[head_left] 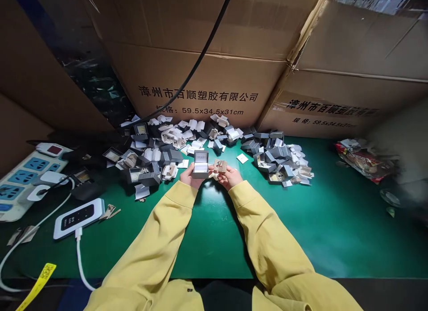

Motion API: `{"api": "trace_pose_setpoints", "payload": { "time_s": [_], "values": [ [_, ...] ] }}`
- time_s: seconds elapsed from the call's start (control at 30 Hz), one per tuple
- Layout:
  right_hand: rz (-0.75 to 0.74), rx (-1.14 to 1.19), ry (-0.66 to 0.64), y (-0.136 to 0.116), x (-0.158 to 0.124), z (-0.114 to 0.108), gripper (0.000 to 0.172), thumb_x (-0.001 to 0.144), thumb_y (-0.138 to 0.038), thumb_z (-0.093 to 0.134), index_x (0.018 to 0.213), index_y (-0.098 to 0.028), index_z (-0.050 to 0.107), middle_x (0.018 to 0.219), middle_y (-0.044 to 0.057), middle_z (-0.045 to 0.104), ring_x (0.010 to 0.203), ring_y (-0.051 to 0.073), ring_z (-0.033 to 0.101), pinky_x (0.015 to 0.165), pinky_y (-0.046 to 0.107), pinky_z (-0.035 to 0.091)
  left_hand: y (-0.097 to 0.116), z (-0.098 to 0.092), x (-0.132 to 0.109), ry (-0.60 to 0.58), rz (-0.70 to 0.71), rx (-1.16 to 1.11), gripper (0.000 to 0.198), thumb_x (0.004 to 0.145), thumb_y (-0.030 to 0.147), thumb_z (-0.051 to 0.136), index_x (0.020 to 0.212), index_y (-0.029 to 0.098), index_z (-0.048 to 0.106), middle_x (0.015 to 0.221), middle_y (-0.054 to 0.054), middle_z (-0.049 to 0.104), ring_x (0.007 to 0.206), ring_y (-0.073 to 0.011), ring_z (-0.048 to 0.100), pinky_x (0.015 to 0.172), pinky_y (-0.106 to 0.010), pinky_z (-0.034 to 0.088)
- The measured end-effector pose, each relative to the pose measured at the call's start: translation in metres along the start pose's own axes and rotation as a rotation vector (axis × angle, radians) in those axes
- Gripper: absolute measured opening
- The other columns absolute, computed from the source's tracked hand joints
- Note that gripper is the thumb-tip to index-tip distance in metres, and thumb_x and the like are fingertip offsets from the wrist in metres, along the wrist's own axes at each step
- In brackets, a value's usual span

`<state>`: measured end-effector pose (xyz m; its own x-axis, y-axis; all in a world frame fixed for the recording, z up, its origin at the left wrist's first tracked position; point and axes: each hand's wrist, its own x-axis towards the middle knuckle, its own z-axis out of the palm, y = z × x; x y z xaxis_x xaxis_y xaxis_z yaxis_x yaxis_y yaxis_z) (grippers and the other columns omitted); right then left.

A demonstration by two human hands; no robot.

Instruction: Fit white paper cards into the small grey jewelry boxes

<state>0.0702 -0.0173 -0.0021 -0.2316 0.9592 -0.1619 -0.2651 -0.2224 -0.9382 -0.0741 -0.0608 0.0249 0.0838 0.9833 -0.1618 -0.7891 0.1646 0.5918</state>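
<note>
My left hand (pixel 190 178) is closed around a small grey jewelry box (pixel 201 168), its lid raised to show a pale lining with printing inside the lid. Just to the right, my right hand (pixel 231 178) pinches a small tan cardboard insert (pixel 220 165) with dark marks or cut-outs on it. The insert is beside the box, close to its right edge. Something pale shows beneath the insert between my hands, too small to name. A white square card (pixel 242 158) lies on the green table (pixel 214 230) beyond my right hand.
Heaps of grey boxes and white paper pieces lie at left (pixel 152 157) and right (pixel 277 157). Large cardboard cartons (pixel 200 74) wall the back, a black cable (pixel 203 52) hanging before them. A power strip (pixel 28 177) and white device (pixel 78 218) with cables occupy the left; a plastic packet (pixel 364 161) lies right.
</note>
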Motion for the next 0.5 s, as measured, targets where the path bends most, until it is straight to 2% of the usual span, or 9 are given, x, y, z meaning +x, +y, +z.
{"api": "trace_pose_setpoints", "payload": {
  "time_s": [0.17, 0.37, 0.5],
  "values": [
    [0.144, 0.128, -0.01, -0.0047, -0.0032, 0.002, 0.043, 0.047, -0.035, 0.076, 0.084, -0.016, 0.063, 0.043, -0.006, 0.051, 0.034, 0.004, 0.038, 0.033, 0.017, 0.026, 0.0, 0.0019, -0.0009, -0.01, 0.009, 0.009, 0.046, 0.088, 0.038, 0.029, 0.096, 0.007, 0.063, 0.082, -0.015, 0.068, 0.095, -0.0295, 0.061, 0.094, -0.049, 0.04],
    [0.151, 0.096, 0.025, -0.0074, -0.0055, 0.0008, 0.038, 0.049, -0.034, 0.074, 0.081, -0.017, 0.062, 0.055, -0.002, 0.06, 0.037, 0.004, 0.038, 0.034, 0.016, 0.023, 0.0012, 0.0008, -0.0014, 0.017, 0.022, -0.009, 0.044, 0.088, 0.037, 0.03, 0.098, 0.007, 0.061, 0.082, -0.015, 0.068, 0.087, -0.0293, 0.063, 0.088, -0.048, 0.044],
    [0.134, 0.065, 0.016, -0.0055, -0.0063, 0.0015, 0.035, 0.051, -0.038, 0.074, 0.077, -0.017, 0.062, 0.054, -0.004, 0.057, 0.04, 0.005, 0.041, 0.034, 0.016, 0.025, 0.0007, -0.0016, 0.0008, 0.042, -0.002, -0.014, 0.044, 0.089, 0.036, 0.028, 0.098, 0.008, 0.061, 0.08, -0.015, 0.067, 0.081, -0.0266, 0.064, 0.081, -0.045, 0.049]
  ]
}}
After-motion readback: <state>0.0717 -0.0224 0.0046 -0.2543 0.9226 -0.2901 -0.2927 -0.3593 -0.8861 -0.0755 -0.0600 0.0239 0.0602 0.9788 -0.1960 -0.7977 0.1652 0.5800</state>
